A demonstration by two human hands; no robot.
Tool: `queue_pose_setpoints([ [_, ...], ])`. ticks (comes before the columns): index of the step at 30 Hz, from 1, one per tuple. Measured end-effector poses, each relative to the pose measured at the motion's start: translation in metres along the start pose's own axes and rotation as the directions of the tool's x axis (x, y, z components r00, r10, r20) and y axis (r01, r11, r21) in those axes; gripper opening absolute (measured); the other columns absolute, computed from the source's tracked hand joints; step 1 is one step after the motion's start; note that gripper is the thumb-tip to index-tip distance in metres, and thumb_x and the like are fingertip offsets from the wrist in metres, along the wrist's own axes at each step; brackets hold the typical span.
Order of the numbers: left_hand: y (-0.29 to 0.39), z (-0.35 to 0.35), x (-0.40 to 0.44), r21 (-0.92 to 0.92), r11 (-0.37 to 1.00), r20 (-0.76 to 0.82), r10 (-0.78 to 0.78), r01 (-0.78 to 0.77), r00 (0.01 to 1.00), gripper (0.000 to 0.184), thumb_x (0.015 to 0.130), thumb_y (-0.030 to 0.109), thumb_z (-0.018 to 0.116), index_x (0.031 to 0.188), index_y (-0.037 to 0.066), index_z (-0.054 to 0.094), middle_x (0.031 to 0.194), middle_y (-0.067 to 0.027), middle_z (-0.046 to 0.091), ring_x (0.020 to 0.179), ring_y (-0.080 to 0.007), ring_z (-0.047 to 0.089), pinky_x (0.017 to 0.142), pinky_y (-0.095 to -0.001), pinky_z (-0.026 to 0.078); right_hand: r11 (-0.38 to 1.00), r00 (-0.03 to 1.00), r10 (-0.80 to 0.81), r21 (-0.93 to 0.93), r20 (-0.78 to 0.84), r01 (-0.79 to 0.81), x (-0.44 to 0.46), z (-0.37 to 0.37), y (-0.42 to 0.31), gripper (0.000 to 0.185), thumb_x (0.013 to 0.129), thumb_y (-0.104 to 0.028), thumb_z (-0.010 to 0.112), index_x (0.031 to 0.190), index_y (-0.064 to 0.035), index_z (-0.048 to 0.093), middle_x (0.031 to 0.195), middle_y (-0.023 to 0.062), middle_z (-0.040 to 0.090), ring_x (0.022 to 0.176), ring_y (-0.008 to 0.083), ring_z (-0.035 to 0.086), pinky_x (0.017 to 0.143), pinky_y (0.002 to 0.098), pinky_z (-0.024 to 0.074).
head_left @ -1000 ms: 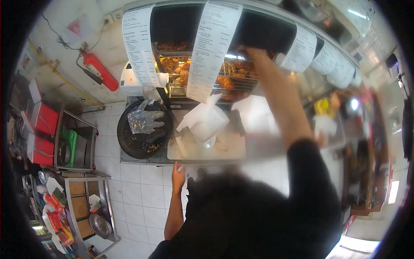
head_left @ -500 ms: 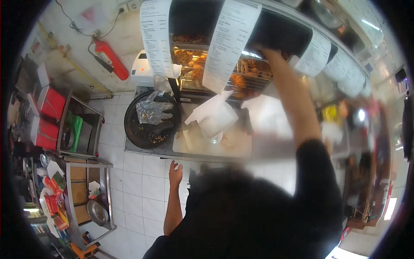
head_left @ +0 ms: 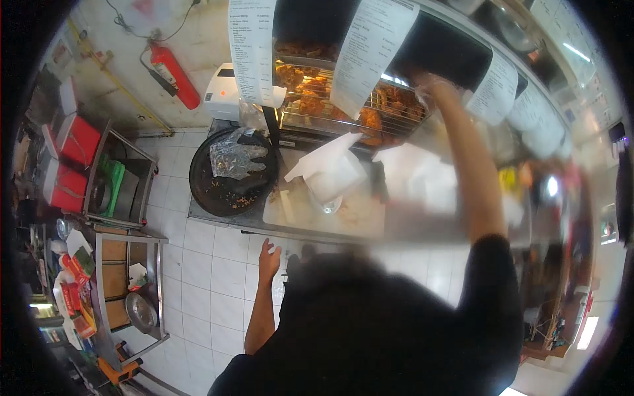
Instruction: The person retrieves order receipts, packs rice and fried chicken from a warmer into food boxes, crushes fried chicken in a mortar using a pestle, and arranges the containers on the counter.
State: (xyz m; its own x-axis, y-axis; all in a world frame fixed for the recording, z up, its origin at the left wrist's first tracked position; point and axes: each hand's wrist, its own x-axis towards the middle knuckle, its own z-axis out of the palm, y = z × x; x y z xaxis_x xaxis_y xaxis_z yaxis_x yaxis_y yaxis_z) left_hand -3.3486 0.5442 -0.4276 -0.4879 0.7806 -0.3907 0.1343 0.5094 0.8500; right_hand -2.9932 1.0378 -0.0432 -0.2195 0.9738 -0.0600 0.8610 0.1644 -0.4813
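My left hand hangs low in front of the counter edge, fingers loosely bent and apart, holding nothing. My right hand is raised at the upper right of the lit food warmer, close to its wire rack. Its fingers are dark and blurred, so their grip is hidden; something clear, like thin plastic, shows beside the wrist. Fried chicken pieces lie behind the rack wires. Below the warmer, an open white paper box stands on a pale cutting board, with more white boxes to its right.
A round black pan with crumbs and a clear plastic glove sits at the counter's left. Printed paper slips hang before the warmer. Metal shelving stands at left; a fire extinguisher hangs on the wall.
The camera view has shifted slightly, moving the counter and warmer a little in the picture. My right hand stays up by the rack, and my left hand stays low.
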Motion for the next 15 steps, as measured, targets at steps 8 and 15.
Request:
queue_pose_setpoints([
  [8, -0.009, 0.0, 0.011, 0.03, 0.999, -0.057, 0.044, -0.042, 0.997, 0.065, 0.088, 0.029, 0.064, 0.142, 0.002, 0.038, 0.121, -0.0232, 0.061, 0.098, -0.034, 0.067, 0.083, -0.0403, 0.052, 0.893, 0.98, -0.191, -0.425, -0.055, 0.15, -0.028, -0.008, -0.041, 0.047, 0.086, -0.03, 0.061, 0.132, -0.0186, 0.054, 0.127, 0.0132, 0.06, 0.117, 0.0331, 0.057, 0.094, 0.041, 0.0477],
  [15, 0.014, -0.001, 0.005, 0.022, 0.998, -0.014, 0.066, -0.066, 0.998, 0.064, 0.088, 0.028, 0.062, 0.142, 0.004, 0.038, 0.123, -0.0235, 0.06, 0.1, -0.0336, 0.066, 0.086, -0.0407, 0.051, 0.547, 0.988, 0.031, -0.83, 0.153, 0.111, -0.016, -0.008, -0.054, 0.055, 0.088, -0.031, 0.06, 0.139, -0.0166, 0.048, 0.133, 0.0136, 0.056, 0.122, 0.0351, 0.054, 0.098, 0.0435, 0.0469],
])
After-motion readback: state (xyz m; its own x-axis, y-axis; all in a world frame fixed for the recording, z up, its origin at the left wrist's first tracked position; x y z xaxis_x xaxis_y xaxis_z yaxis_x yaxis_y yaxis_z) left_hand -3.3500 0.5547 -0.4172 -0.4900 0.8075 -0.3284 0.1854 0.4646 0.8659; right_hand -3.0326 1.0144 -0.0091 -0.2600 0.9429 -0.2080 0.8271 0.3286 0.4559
